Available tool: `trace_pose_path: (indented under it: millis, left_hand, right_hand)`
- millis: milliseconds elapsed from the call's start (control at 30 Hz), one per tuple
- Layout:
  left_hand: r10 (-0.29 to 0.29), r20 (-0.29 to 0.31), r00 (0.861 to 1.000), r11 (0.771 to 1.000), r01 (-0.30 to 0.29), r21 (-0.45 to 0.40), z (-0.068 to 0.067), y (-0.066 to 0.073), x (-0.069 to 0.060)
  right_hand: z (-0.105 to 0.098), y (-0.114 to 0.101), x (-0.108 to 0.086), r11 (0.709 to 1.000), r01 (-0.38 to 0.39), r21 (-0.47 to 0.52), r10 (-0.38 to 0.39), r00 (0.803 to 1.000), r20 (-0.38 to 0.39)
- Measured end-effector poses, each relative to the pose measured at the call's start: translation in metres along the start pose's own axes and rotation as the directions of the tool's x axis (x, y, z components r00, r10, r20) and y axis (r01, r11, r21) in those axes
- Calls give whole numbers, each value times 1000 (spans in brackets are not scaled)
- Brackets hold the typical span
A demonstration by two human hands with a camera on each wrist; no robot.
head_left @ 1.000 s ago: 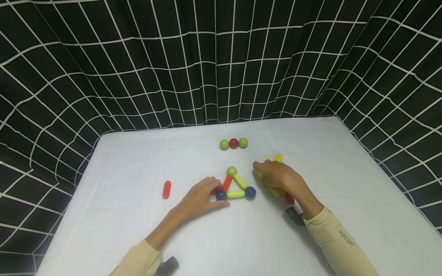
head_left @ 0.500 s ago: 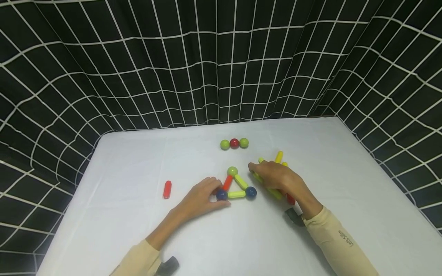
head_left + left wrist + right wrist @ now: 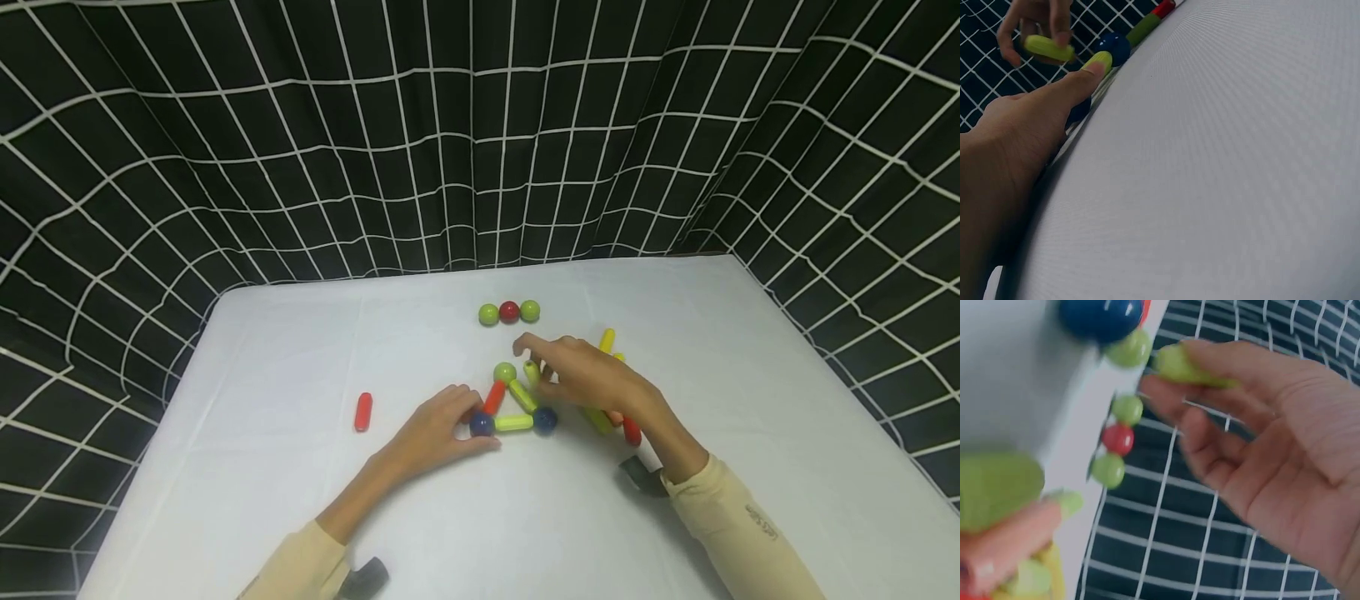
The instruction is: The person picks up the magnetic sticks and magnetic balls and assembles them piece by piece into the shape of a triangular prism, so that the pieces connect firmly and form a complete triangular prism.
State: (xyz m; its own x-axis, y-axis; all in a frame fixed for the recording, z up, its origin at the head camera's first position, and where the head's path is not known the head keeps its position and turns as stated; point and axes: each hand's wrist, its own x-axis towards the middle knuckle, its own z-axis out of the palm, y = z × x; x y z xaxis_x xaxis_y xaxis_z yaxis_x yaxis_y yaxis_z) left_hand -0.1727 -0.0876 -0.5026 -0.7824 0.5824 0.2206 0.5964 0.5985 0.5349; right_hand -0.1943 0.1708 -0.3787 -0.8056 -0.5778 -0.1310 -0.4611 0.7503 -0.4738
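A triangle of sticks and balls lies on the white cloth. Its corners are a green ball (image 3: 505, 372), a left blue ball (image 3: 482, 423) and a right blue ball (image 3: 545, 419); its sides are a red stick (image 3: 494, 397) and two yellow-green sticks (image 3: 513, 422). My left hand (image 3: 431, 431) holds the left blue ball between curled fingers and thumb. Just right of the green ball, my right hand (image 3: 588, 375) pinches a loose yellow-green stick (image 3: 1175, 364) between thumb and finger, raised above the cloth in the left wrist view.
Beyond the triangle, two green balls flank a red ball (image 3: 509, 312) in a row. A lone red stick (image 3: 363, 412) lies at left. Under and beside my right hand is a pile of yellow, green and red sticks (image 3: 632, 431). A black gridded curtain (image 3: 450, 125) surrounds the table.
My right hand has risen from the stick pile and moved slightly left toward the triangle, carrying a yellow-green stick. My left hand and the triangle have stayed in place.
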Motion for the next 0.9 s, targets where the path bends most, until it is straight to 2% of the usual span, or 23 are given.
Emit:
trace_pose_path:
  millis: [67,233,333,467,600,767,833,900]
  left_hand:
    - [-1,1,1000,1000,1,-8,0,0,0]
    - [33,-24,999,999,-34,-15,0,-1,-1]
    - [46,-44,998,999,-47,-22,-1,0,-2]
    - [33,-41,999,999,-34,-39,-1,1,-3]
    - [18,-25,1000,999,-19,-50,-2,1,-3]
    - [46,-39,998,994,-50,-98,-3,1,-3]
    - [74,-62,995,990,-80,-113,-4,1,-2]
    - [106,-92,990,986,-116,-119,-4,0,-2]
  right_hand:
    - [4,-8,2,995,94,29,-93,995,-32]
    - [20,-25,4,964,258,72,-258,966,-9]
    - [29,-31,5,947,317,54,-318,948,13]
    - [35,-33,5,937,347,31,-348,937,32]
    - [33,-32,3,943,331,28,-332,942,43]
    - [17,-28,-3,966,257,14,-258,966,30]
    - [7,-24,-6,984,178,-13,-178,984,8]
    - [-5,-19,-10,997,68,-25,-68,997,21]
